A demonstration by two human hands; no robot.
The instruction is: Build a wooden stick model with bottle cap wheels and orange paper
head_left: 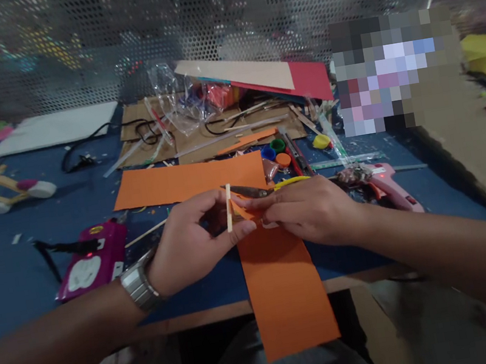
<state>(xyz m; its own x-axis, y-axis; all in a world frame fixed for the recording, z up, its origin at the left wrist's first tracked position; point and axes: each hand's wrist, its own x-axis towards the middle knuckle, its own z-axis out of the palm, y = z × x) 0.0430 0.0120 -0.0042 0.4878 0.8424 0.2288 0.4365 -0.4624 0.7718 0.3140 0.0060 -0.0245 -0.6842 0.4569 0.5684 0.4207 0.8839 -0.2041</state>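
Holding noted: wooden stick and orange strip between both hands

Both hands are raised at the front of the table [10, 256], meeting at the upper end of the orange strip [286, 298]. The left hand [190, 239] has thumb and forefinger curved towards each other, a small gap between them, with the wooden stick [229, 207] held across that gap. The right hand [315, 204] has its fingers drawn close together, pinched on the upper end of the strip.

Key relation, in my judgement: stick against strip. The stick stands at the left side of the strip's upper end, its long axis roughly in line with the strip's. The left hand is nearer to the stick, the right to the paper. Whether the two surfaces touch could not be determined; fingers obscure the spot. From there the strip extends towards the person, its lower end hanging past the table edge.

Adjacent items: yellow-handled scissors [251, 192] just beyond the right fingers, contact unconfirmed; an orange sheet [187, 180] behind the hands, lying crosswise; a pink glue gun [388, 183] beyond the right forearm.
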